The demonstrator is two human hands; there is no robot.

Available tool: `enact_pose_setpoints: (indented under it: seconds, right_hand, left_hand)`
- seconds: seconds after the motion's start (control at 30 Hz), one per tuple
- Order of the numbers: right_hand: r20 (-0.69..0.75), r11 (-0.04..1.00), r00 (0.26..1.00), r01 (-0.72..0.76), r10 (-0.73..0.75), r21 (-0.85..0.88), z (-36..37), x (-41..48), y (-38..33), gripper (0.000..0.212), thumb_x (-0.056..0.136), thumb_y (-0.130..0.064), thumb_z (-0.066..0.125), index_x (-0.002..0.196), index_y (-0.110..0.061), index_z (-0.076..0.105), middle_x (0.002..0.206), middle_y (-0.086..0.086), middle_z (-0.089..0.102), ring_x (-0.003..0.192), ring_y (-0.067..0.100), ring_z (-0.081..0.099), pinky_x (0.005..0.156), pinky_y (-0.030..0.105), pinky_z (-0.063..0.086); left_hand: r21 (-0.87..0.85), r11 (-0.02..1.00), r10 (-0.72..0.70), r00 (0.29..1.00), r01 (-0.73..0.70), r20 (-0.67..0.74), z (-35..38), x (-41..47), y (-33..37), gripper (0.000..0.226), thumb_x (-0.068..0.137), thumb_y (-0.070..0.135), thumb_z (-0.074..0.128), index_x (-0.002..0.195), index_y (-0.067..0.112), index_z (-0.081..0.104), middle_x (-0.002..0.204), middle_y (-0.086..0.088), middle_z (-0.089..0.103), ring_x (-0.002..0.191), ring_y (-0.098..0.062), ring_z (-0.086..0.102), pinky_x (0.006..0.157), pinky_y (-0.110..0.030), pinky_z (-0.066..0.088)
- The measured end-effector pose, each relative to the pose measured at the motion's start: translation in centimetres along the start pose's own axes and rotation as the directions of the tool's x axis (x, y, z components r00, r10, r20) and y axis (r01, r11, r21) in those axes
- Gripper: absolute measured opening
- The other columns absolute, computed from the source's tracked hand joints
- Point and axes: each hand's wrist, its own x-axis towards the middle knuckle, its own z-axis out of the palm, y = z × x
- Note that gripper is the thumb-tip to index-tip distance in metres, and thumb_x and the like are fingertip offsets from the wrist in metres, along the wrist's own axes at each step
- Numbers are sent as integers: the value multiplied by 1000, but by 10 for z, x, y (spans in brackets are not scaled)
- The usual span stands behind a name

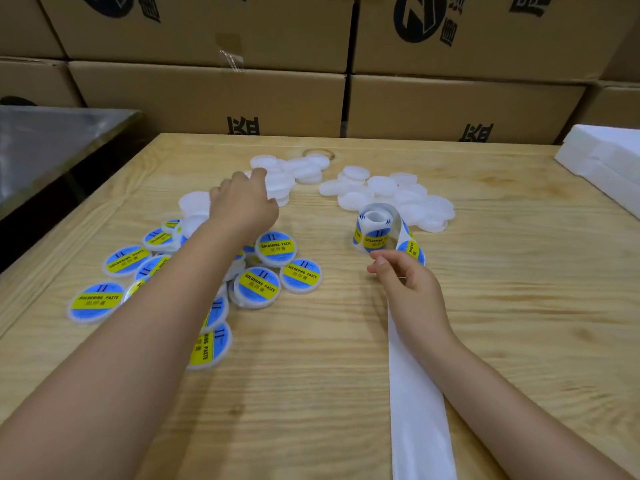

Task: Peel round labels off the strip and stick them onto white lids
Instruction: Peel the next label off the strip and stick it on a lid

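My left hand (244, 200) reaches far over the table and closes its fingers on a plain white lid (277, 185) in the back-left pile. A second pile of bare white lids (388, 194) lies to the right. Several lids with blue-and-yellow round labels (258, 285) are spread under and around my left forearm. The label roll (375, 228) stands near the right pile. My right hand (408, 285) pinches the strip just below the roll, beside a label (412, 251) still on it. The empty white backing strip (415, 393) runs toward me.
The wooden table (311, 375) carries everything. Stacked cardboard boxes (207, 95) form a wall behind its far edge. White foam blocks (606, 157) sit at the back right corner. A metal surface (52, 140) stands off the left edge.
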Motion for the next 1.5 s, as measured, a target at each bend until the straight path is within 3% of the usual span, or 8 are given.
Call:
enact_pose_setpoints:
  seconds: [0.1,0.23,0.4,0.67,0.97,1.1,1.23,1.5]
  right_hand:
    - [-1,1000,1000,12,-12,-17,1,0,1,12,93,-21,55,98,-26,65,86,-13,68,73,-12,56,65,0,37]
    - [-3,1000,1000,13,-14,-22,3,2,4,13,91,-21,57,94,-30,66,82,-16,68,75,-7,59,66,2,39]
    - [-3,1000,1000,16,-16,-5,2,3,8,14,90,-21,58,92,-31,67,82,-18,68,76,5,61,65,4,41]
    - [3,1000,1000,4,-4,4,3,4,9,14,88,-19,60,91,-30,67,83,-15,69,79,13,61,67,8,43]
    - [-15,1000,1000,5,-5,10,2,4,6,13,90,-23,58,88,-32,66,81,-14,69,73,0,60,65,4,41]
    - [-14,999,1000,-2,2,37,2,4,5,14,92,-24,56,86,-32,66,80,-11,69,74,-6,59,65,2,39]
    - [-28,999,1000,-13,14,40,1,6,5,16,92,-23,54,86,-31,65,78,-13,68,72,-8,57,64,1,38]
    - [-112,985,992,-37,57,166,1,10,6,20,94,-18,50,86,-23,67,71,-14,65,70,-3,56,76,21,41]
  left_hand:
    - [6,1000,3,986,-4,167,14,25,-1,63,90,29,52,145,24,22,142,-17,32,127,-38,34,100,-43,31]
    - [-33,997,81,977,-76,198,24,51,-1,74,86,35,59,147,33,16,154,-10,15,135,-36,25,104,-46,28]
    - [10,996,80,969,-84,234,41,67,4,65,86,48,57,143,36,27,147,-9,33,131,-34,35,102,-45,33]
    - [144,959,221,963,-243,153,42,64,19,44,93,21,47,137,22,40,129,-16,46,114,-36,47,87,-40,40]
    - [-150,970,205,975,-191,82,33,45,31,37,82,23,63,119,22,60,120,-9,50,111,-31,49,85,-36,42]
    - [-233,931,297,954,-281,36,20,20,44,33,81,22,62,114,17,64,115,-8,61,105,-26,56,77,-28,42]
    - [-230,903,386,920,-363,63,8,-19,50,38,83,23,60,121,19,62,120,-9,57,113,-25,51,86,-29,41]
    - [-331,838,484,871,-433,84,6,-96,56,38,81,25,62,119,25,64,119,-3,57,111,-21,52,95,-31,40]
